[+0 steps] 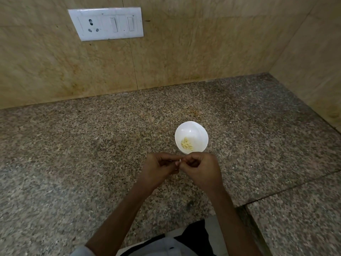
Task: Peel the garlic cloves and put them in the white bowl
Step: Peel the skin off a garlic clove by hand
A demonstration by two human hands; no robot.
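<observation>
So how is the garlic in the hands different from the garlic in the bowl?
The held clove is a single piece, pinched between the left hand and right hand; the bowl garlic is a pile lying loose in the white bowl. The held clove looks pale whitish; the bowl garlic looks yellow. Both are small.

One wide camera on the person's head looks forward and down, close over the left hand point(158, 169) and right hand point(202, 170), toward the wall point(184, 52)

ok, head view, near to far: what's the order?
garlic clove pinched between left hand and right hand → white bowl holding peeled cloves → socket-and-switch plate
</observation>
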